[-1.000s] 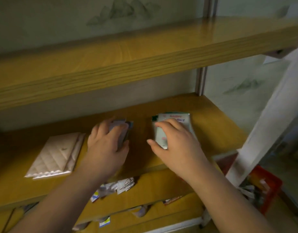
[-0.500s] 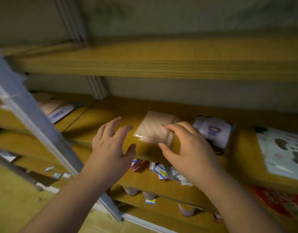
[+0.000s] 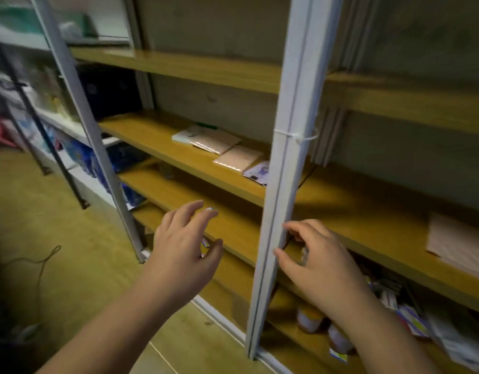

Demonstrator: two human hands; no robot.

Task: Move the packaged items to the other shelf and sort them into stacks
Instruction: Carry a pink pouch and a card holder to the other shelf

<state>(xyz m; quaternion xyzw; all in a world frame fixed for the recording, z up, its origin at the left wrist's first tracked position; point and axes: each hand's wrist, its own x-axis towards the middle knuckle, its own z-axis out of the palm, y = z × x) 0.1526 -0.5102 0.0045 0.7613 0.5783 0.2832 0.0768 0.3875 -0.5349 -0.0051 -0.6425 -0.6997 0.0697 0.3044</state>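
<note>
Both hands have left the beige packet; left hand (image 3: 183, 249) and right hand (image 3: 318, 256) hover empty, fingers (image 3: 203, 211) spread loose. Packaged items (image 3: 224, 148) lie beyond fingertips, up-shelf. Reach past the post (image 3: 284, 157), grip one flat packet squarely.

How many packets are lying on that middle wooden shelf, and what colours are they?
Beige flat packets: 3
White flat packet, at the back: 1
White-and-purple flat packet, beside the grey post: 1
Total: 5 that can be told apart; the blur may hide more stacked underneath.
</note>
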